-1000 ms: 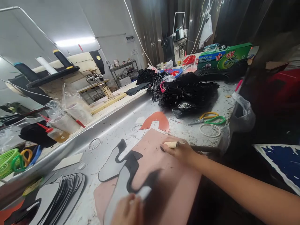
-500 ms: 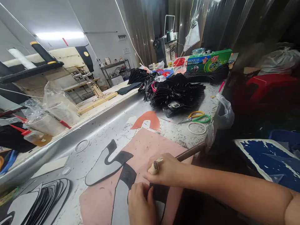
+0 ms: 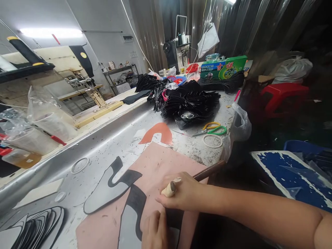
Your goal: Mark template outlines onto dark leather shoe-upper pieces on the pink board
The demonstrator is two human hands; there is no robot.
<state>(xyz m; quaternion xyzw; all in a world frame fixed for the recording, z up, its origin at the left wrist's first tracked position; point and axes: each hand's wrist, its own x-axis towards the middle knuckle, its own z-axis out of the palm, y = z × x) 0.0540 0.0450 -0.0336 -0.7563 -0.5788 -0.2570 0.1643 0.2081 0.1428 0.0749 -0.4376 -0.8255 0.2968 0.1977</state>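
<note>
My right hand is closed around a tool with a cream-wrapped handle; its working end is hidden under the hand. My left hand lies just below, with bent fingers close together, pressing on a black-and-grey shoe-upper piece that both hands partly cover. To its left, a similar curved grey piece with a black band lies on the pink sheet. Farther left, another curved piece lies partly on the sheet. A brown rod extends rightward from beside my right hand.
Stacked cut pieces occupy the near left. An orange U-shaped piece, scissors and a white ring lie beyond the sheet. Black bundles stand farther back. A sewing machine is at left, a red stool at right.
The view has turned slightly right, so the scene sits farther left. My left hand's fingers are closer together and a little lower. My right hand keeps its grip on the tool.
</note>
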